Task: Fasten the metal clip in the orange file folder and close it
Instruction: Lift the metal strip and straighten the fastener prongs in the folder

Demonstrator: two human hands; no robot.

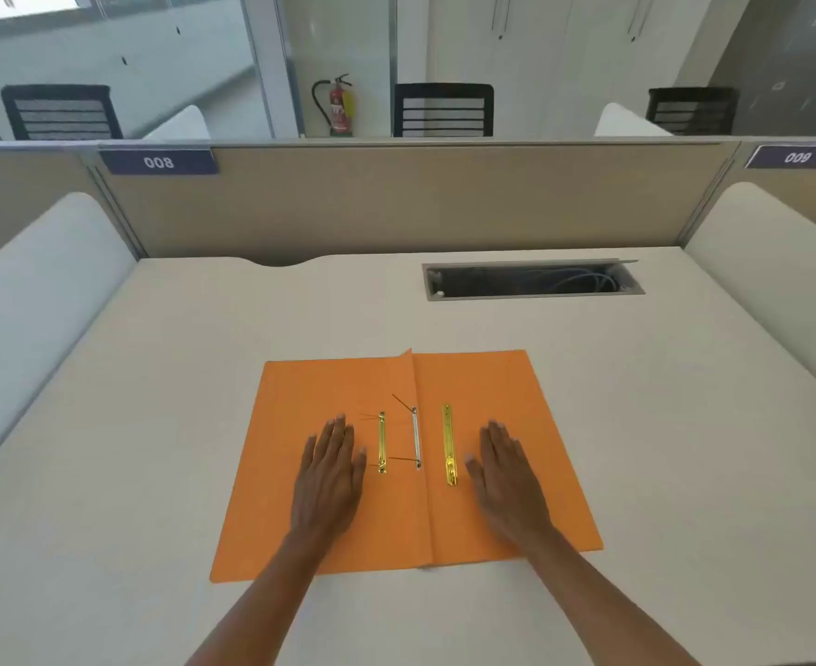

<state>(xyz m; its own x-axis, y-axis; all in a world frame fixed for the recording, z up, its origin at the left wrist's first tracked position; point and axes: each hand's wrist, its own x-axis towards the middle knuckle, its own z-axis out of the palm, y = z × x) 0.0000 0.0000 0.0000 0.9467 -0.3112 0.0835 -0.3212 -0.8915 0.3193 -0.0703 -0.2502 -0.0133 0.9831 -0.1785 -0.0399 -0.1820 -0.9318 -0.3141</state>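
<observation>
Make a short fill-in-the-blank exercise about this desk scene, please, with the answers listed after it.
1. The orange folder lies ___ on the desk.
2. The left hand rests flat on the folder's ___ half.
3. The long gold strip lies just left of the ___ hand.
4. Both hands hold ___.

Answers: open; left; right; nothing
</observation>
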